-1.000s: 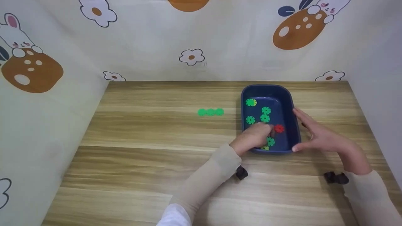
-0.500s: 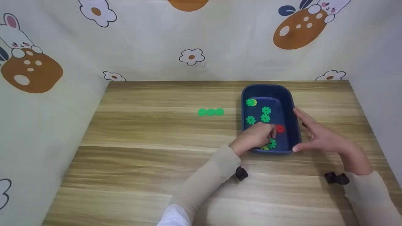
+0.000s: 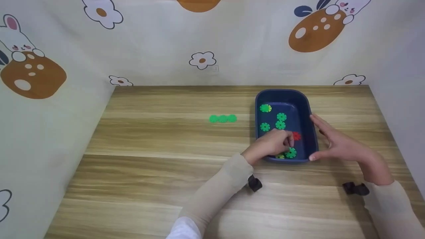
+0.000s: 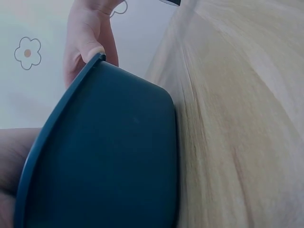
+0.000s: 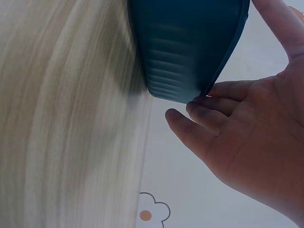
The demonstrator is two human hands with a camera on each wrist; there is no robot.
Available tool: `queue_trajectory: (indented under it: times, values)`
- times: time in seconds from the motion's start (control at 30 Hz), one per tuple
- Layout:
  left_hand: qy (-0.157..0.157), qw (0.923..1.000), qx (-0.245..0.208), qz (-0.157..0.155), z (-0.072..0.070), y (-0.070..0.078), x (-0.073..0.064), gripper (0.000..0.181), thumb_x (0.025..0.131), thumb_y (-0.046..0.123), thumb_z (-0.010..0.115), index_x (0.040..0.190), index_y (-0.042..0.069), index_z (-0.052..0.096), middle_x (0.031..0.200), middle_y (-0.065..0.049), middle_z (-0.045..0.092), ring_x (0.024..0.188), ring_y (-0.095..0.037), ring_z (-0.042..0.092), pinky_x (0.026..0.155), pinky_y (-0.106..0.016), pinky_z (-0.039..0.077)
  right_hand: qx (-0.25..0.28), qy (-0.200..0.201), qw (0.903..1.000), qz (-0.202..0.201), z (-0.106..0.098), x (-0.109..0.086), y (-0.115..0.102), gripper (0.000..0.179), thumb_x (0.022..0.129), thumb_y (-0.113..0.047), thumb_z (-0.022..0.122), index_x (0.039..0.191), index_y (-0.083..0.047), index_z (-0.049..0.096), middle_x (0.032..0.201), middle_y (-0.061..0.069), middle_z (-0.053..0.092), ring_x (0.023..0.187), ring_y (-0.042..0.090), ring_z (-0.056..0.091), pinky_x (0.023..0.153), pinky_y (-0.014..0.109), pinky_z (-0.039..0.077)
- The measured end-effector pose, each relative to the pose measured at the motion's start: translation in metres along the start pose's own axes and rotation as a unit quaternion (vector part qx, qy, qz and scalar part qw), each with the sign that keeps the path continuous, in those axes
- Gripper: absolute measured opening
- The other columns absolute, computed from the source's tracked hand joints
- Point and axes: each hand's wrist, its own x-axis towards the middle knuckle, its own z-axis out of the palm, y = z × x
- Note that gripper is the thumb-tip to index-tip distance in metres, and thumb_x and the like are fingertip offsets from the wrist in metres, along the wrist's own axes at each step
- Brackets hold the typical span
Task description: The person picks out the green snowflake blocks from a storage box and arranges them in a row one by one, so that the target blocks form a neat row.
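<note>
My left hand (image 3: 274, 142) reaches over the near left rim into a dark blue plastic bin (image 3: 286, 94), its fingers curled. Below its fingertips is a green notched disc (image 3: 291, 153); whether they pinch or only touch it, I cannot tell. A red disc (image 3: 297, 135) lies just beyond the fingers. My right hand (image 3: 342, 144) rests against the bin's right side, fingers straight and thumb at the near corner. In the right wrist view several fingertips (image 5: 202, 102) touch the bin's rim. Other green discs (image 3: 281, 120) lie in the bin; one yellow-green disc (image 3: 280, 156) is partly under the left hand.
Left of the bin, a row of three joined green discs (image 3: 222, 118) lies on the wooden table (image 3: 159, 139). Patterned cloth walls (image 3: 245, 43) stand behind and at the sides. Black wrist mounts (image 3: 255, 183) project from both sleeves.
The green disc under my left fingertips has slid slightly right and nearer, and the fingers have shifted a little right with it. The right hand and the bin have stayed in place.
</note>
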Motion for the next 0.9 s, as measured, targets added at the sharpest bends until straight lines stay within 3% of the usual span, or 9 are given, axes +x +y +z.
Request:
queue_trajectory:
  times: [0.17, 0.23, 0.33, 0.43, 0.5, 0.63, 0.73, 0.83, 0.9]
  values:
    - [0.004, 0.9997, -0.022, 0.004, -0.0003, -0.0004, -0.0002, 0.009, 0.092, 0.011, 0.069, 0.095, 0.018, 0.066, 0.085, 0.006, 0.067, 0.074, -0.004, 0.055, 0.065, -0.013, 0.043, 0.000, 0.000, 1.0000, -0.003, 0.0001, 0.0000, -0.0003, 0.122, 0.074, -0.016, 0.088, 0.160, -0.008, 0.003, 0.166, 0.025, -0.004, 0.150, 0.052, 0.006, 0.109, 0.070, 0.019]
    - [0.008, 0.9994, -0.032, 0.006, -0.0002, -0.0010, -0.0001, 0.008, 0.092, 0.010, 0.069, 0.095, 0.017, 0.066, 0.086, 0.006, 0.068, 0.075, -0.004, 0.056, 0.066, -0.013, 0.043, -0.001, 0.001, 1.0000, -0.004, 0.0001, -0.0002, -0.0001, 0.121, 0.074, -0.016, 0.088, 0.160, -0.008, 0.003, 0.166, 0.025, -0.004, 0.150, 0.052, 0.006, 0.112, 0.066, 0.020]
    - [0.016, 0.9990, -0.041, 0.011, -0.0001, -0.0018, 0.0000, 0.008, 0.091, 0.009, 0.069, 0.095, 0.016, 0.066, 0.090, 0.005, 0.070, 0.077, -0.003, 0.057, 0.068, -0.011, 0.044, 0.006, 0.002, 0.9999, -0.011, 0.0003, -0.0008, 0.0012, 0.121, 0.075, -0.015, 0.087, 0.160, -0.008, 0.003, 0.166, 0.025, -0.005, 0.149, 0.052, 0.005, 0.122, 0.034, 0.024]
    - [0.023, 0.9981, -0.055, 0.016, 0.0000, -0.0024, 0.0001, 0.009, 0.091, 0.008, 0.069, 0.095, 0.015, 0.066, 0.094, 0.004, 0.071, 0.079, -0.002, 0.058, 0.070, -0.009, 0.044, 0.019, 0.003, 0.9995, -0.023, 0.0007, -0.0015, 0.0027, 0.121, 0.075, -0.012, 0.087, 0.160, -0.006, 0.002, 0.165, 0.027, -0.006, 0.148, 0.054, 0.003, 0.107, 0.001, 0.020]
    - [0.030, 0.9970, -0.069, 0.021, -0.0004, -0.0027, 0.0000, 0.009, 0.091, 0.007, 0.069, 0.096, 0.014, 0.066, 0.095, 0.003, 0.072, 0.080, -0.001, 0.059, 0.071, -0.008, 0.044, 0.028, 0.002, 0.9992, -0.030, 0.0010, -0.0018, 0.0033, 0.120, 0.075, -0.010, 0.087, 0.160, -0.005, 0.002, 0.165, 0.028, -0.007, 0.147, 0.055, 0.001, 0.099, -0.006, 0.018]
    - [0.049, 0.9924, -0.107, 0.035, -0.0013, -0.0033, -0.0008, 0.009, 0.091, 0.006, 0.068, 0.097, 0.013, 0.066, 0.095, 0.003, 0.071, 0.082, 0.001, 0.060, 0.073, -0.006, 0.045, 0.021, 0.000, 0.9996, -0.021, 0.0003, -0.0016, 0.0033, 0.120, 0.075, -0.012, 0.086, 0.160, -0.007, 0.002, 0.166, 0.025, -0.007, 0.148, 0.053, 0.002, 0.103, -0.003, 0.018]
    - [0.068, 0.9867, -0.140, 0.049, -0.0024, -0.0033, -0.0020, 0.009, 0.092, 0.007, 0.069, 0.098, 0.012, 0.066, 0.096, 0.001, 0.072, 0.083, 0.001, 0.061, 0.073, -0.005, 0.046, 0.013, -0.002, 0.9998, -0.011, -0.0002, -0.0015, 0.0027, 0.120, 0.075, -0.014, 0.087, 0.160, -0.009, 0.002, 0.166, 0.024, -0.006, 0.149, 0.053, 0.004, 0.117, 0.017, 0.022]
    - [0.086, 0.9790, -0.175, 0.059, -0.0040, -0.0030, -0.0036, 0.009, 0.092, 0.007, 0.069, 0.100, 0.010, 0.066, 0.099, -0.001, 0.073, 0.083, 0.001, 0.062, 0.073, -0.006, 0.048, 0.007, -0.003, 1.0000, -0.004, -0.0003, -0.0014, 0.0016, 0.121, 0.075, -0.015, 0.087, 0.161, -0.009, 0.001, 0.166, 0.024, -0.006, 0.150, 0.052, 0.004, 0.119, 0.045, 0.021]
    - [0.099, 0.9745, -0.191, 0.064, -0.0061, -0.0026, -0.0053, 0.009, 0.092, 0.006, 0.069, 0.101, 0.009, 0.065, 0.101, -0.002, 0.073, 0.083, 0.000, 0.063, 0.073, -0.007, 0.049, 0.005, -0.004, 1.0000, -0.002, -0.0002, -0.0014, 0.0012, 0.121, 0.076, -0.016, 0.087, 0.161, -0.009, 0.001, 0.166, 0.024, -0.006, 0.150, 0.052, 0.004, 0.119, 0.047, 0.020]
